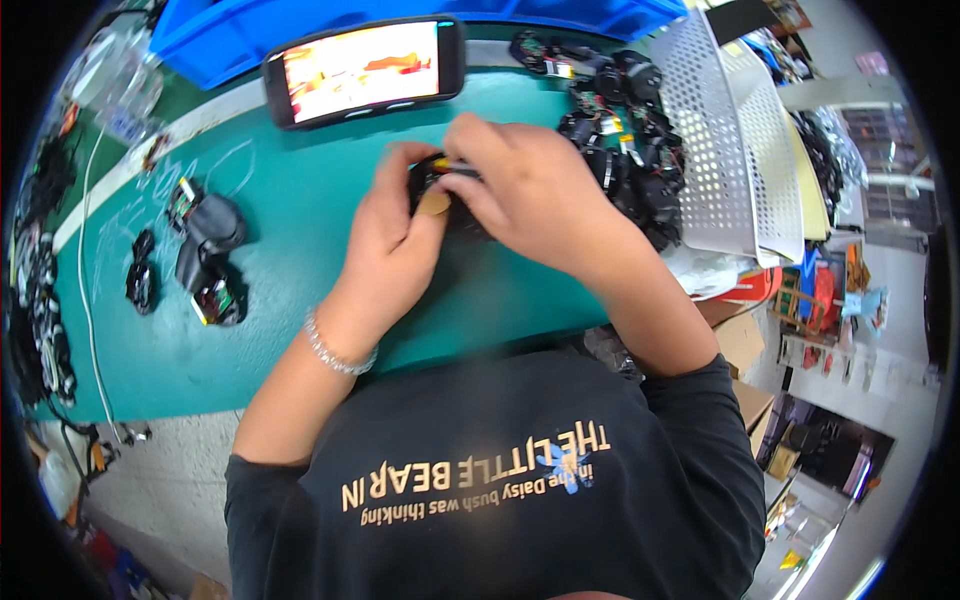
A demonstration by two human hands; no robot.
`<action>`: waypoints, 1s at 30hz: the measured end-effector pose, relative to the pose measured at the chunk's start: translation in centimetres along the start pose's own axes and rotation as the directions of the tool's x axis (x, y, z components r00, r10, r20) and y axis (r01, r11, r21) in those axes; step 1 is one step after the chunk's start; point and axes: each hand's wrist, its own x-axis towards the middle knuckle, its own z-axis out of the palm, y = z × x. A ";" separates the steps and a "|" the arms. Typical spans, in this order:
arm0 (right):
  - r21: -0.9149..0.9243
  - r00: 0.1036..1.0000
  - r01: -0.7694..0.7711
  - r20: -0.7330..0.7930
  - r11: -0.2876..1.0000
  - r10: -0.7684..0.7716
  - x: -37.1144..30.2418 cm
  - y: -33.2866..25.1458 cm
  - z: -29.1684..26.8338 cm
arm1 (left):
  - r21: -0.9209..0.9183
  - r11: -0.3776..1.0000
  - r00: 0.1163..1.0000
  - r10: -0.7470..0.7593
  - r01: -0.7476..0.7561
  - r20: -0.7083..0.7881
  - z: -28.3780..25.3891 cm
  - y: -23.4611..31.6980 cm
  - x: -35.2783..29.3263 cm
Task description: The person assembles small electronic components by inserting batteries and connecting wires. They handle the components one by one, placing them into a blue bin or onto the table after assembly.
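Note:
Near the middle of the green table, my left hand [385, 230] is closed around a small black electronic housing [422, 178], mostly covered by my fingers. My right hand [535, 185] meets it from the other side. Its thumb and forefinger pinch a small silver-grey piece with a yellow end [450, 166] against the housing; blur hides its exact kind. A round tan patch shows at my left thumb tip. Left of my hands lie black rounded housings [215, 222] with exposed circuit boards and a small coiled black cable [142, 275].
A phone [365, 72] with a lit screen leans before a blue bin [230, 40]. To the right, a heap of black housings [625, 150] sits beside white perforated baskets [705, 140]. A pale cable [90, 300], black cable bundles [40, 320] and a clear plastic bottle [130, 100] are at left.

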 end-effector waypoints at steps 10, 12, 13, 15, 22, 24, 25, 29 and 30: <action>-0.012 0.995 0.025 0.099 1.000 -0.024 -0.2 0.2 -1.0 | -0.078 0.991 0.989 -0.104 0.112 0.104 -0.8 -0.1 0.0; 0.009 0.995 0.047 0.086 0.999 -0.047 0.0 0.2 -1.6 | -0.161 0.972 0.978 -0.148 0.171 0.145 -0.5 -0.4 -0.1; 0.007 0.994 0.054 0.093 0.998 -0.055 0.1 0.4 -1.7 | -0.172 0.971 0.979 -0.144 0.168 0.146 -0.6 -0.5 -0.1; 0.034 0.996 0.056 0.068 0.998 -0.058 0.3 0.6 -1.3 | -0.201 0.966 0.980 -0.132 0.161 0.150 -0.6 -0.6 -0.1; 0.313 0.975 -0.198 0.160 0.929 0.154 0.9 -0.5 -1.7 | -0.239 0.965 0.988 -0.072 0.104 0.139 -0.7 -0.2 -0.3; 0.371 0.969 -0.222 0.188 0.902 0.161 0.9 -0.6 -1.8 | -0.223 0.969 0.985 -0.070 0.104 0.156 -0.9 -0.4 -0.2; 0.379 0.970 -0.211 0.195 0.901 0.145 0.9 -0.6 -1.9 | -0.215 0.971 0.984 -0.070 0.105 0.165 -0.9 -0.5 -0.2; 0.397 0.973 -0.155 0.220 0.905 0.070 1.0 0.5 -2.3 | -0.200 0.972 0.980 -0.086 0.122 0.181 -0.9 -0.3 -0.2; 0.399 0.973 -0.137 0.226 0.907 0.048 1.0 0.7 -2.3 | -0.193 0.973 0.978 -0.090 0.127 0.189 -1.1 -0.3 -0.2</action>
